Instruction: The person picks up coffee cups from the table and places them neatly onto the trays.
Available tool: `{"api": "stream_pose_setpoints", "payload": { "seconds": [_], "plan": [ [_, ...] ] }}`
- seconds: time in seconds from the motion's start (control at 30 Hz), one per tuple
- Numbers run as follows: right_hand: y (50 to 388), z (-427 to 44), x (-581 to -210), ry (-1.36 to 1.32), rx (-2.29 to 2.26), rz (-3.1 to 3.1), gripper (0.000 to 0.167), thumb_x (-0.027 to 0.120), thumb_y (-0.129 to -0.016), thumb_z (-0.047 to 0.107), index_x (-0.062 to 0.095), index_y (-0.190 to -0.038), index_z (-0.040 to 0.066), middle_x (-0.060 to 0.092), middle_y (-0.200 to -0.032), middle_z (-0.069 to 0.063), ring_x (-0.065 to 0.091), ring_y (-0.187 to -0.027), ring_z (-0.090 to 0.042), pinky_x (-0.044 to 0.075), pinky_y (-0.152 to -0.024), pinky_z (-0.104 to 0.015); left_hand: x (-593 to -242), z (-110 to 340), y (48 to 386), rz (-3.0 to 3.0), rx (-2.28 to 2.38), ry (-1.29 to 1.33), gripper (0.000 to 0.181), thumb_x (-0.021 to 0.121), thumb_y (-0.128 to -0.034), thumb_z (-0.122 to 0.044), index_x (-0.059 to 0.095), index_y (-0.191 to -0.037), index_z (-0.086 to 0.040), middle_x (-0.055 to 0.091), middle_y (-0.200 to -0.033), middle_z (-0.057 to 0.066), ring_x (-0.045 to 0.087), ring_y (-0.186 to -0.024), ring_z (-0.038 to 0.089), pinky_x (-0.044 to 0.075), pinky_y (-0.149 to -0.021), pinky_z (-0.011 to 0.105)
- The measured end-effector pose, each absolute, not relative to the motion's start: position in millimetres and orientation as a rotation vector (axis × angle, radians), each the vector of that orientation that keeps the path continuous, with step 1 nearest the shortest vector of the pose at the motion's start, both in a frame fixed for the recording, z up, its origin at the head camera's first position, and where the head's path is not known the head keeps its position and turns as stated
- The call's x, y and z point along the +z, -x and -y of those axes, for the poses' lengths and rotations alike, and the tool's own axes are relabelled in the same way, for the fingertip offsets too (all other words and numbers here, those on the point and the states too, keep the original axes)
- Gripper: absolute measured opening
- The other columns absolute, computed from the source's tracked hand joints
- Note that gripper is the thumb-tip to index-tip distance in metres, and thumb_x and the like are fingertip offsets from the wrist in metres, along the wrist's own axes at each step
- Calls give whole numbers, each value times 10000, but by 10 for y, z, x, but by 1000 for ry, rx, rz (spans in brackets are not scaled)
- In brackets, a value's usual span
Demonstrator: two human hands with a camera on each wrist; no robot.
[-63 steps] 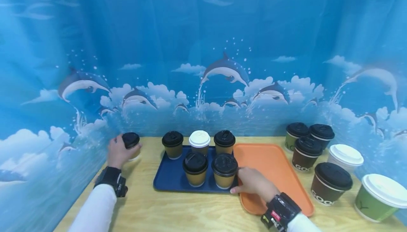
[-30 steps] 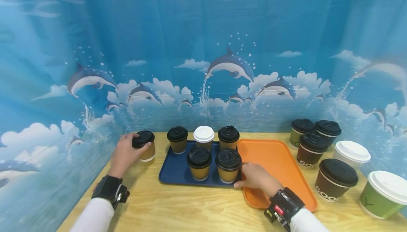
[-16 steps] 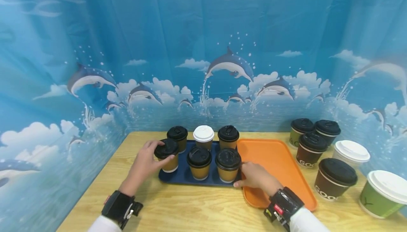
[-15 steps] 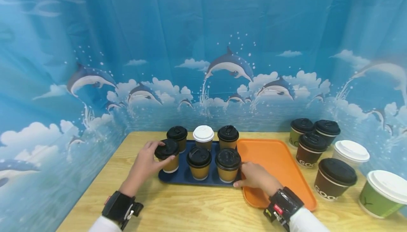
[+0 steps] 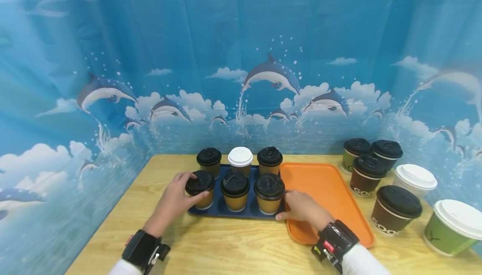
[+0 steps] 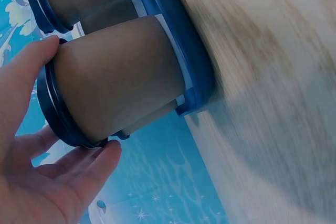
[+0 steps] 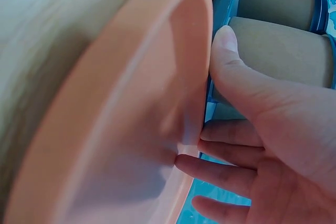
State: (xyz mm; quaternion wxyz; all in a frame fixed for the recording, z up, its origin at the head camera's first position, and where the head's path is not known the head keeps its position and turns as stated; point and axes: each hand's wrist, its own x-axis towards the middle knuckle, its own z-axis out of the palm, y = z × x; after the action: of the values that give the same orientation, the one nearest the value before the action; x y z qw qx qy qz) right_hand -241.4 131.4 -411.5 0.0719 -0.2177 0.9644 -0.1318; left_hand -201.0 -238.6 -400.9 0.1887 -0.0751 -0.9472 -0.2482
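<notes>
My left hand (image 5: 175, 203) grips a brown paper coffee cup (image 6: 118, 72) by its black lid (image 5: 200, 182), thumb on one side and fingertips on the other. That cup stands upright at the front left of the dark blue tray (image 5: 251, 213). Beside it on the tray are another black-lidded cup (image 5: 236, 203) and a third cup (image 5: 269, 205). Behind them stand two black-lidded cups and one white-lidded cup (image 5: 240, 158). My right hand (image 5: 306, 209) rests at the blue tray's right edge, its fingers (image 7: 218, 174) loosely extended by the orange tray's rim.
An orange tray (image 5: 320, 191) adjoins the blue one on the right. Farther right stand several larger cups, among them a brown one (image 5: 389, 219) and a green white-lidded one (image 5: 446, 236). A dolphin-print curtain (image 5: 241, 57) hangs behind the wooden table (image 5: 211, 248).
My left hand has carried the black-lidded cup rightward from the table's far left onto the blue tray, lining it up with the front cups. The right hand keeps its place by the tray edge.
</notes>
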Motion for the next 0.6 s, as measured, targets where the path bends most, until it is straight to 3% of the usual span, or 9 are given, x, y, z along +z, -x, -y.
{"api": "stream_pose_setpoints", "payload": {
  "seconds": [0.4,0.6],
  "plan": [
    [2427,-1315,-4102,665,-394,-2895,653,877,-756,403,670,-1250,28,686,-1233,-187,650,-1129,-378,477,-996,-541,-3962,2387,1986,2715,-614,179,639,824,-808,-496,612,-1248,-85,582,-1275,218,636,-1082,395,546,-848,529],
    [2430,-1320,-4111,648,-390,-2889,661,877,-753,404,670,-1261,36,685,-1243,-181,653,-1130,-372,480,-992,-542,-3889,2330,1922,2648,-563,201,680,837,-784,-516,623,-1260,-82,535,-1377,245,573,-1202,445,519,-901,574]
  ]
}}
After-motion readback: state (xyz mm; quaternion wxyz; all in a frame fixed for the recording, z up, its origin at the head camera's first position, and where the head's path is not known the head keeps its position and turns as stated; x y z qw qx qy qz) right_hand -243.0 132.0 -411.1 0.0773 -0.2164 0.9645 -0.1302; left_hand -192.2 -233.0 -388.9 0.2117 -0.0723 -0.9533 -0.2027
